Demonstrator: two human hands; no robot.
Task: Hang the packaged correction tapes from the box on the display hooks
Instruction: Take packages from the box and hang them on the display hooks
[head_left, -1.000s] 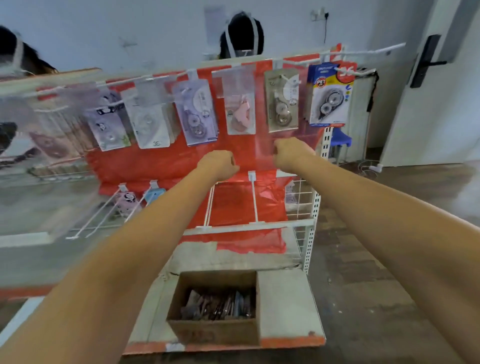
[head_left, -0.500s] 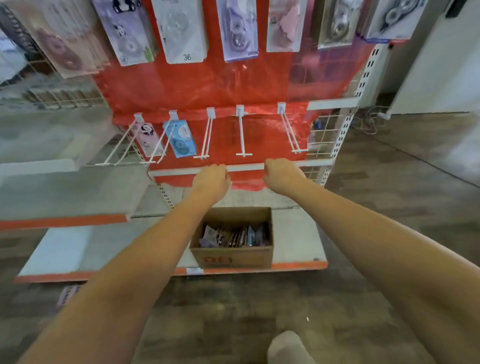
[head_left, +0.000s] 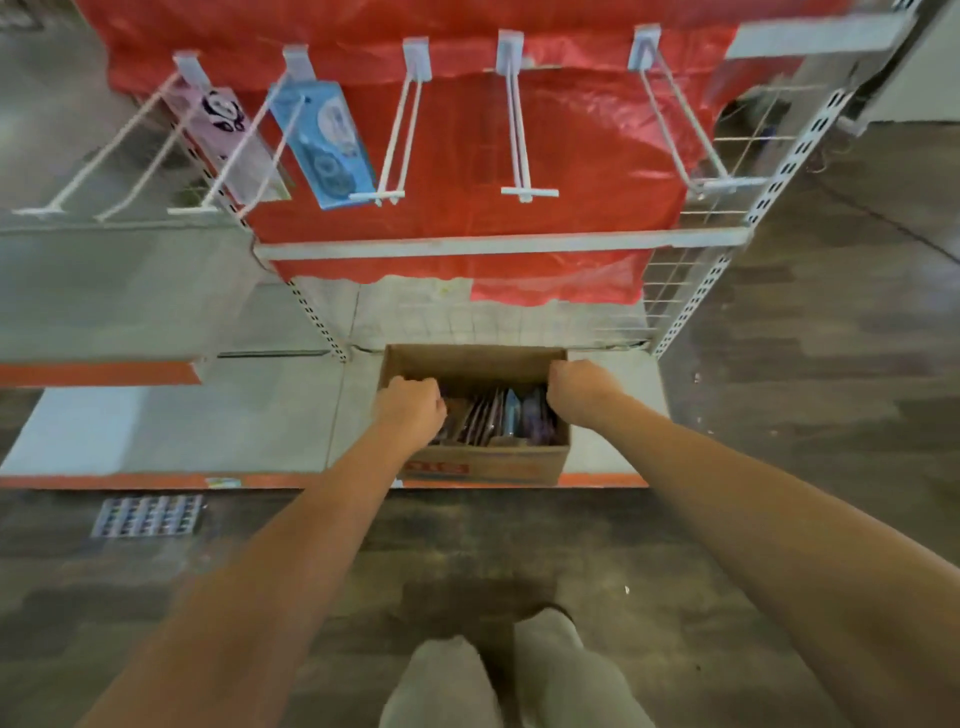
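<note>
I am looking down at a dark wood-pattern floor in front of a shop rack backed with red sheeting. My left hand is curled inside the left end of the cardboard box, knuckles up; whether it pinches a pack I cannot tell. My right hand is curled over the right rim, probably to steady the box. The packaged correction tapes stand on edge between them, easy to pull singly. Red print on the box front is too blurred to read. Above, 3 display hooks hang bare; a blue pack and a panda-print pack occupy the left ones.
</note>
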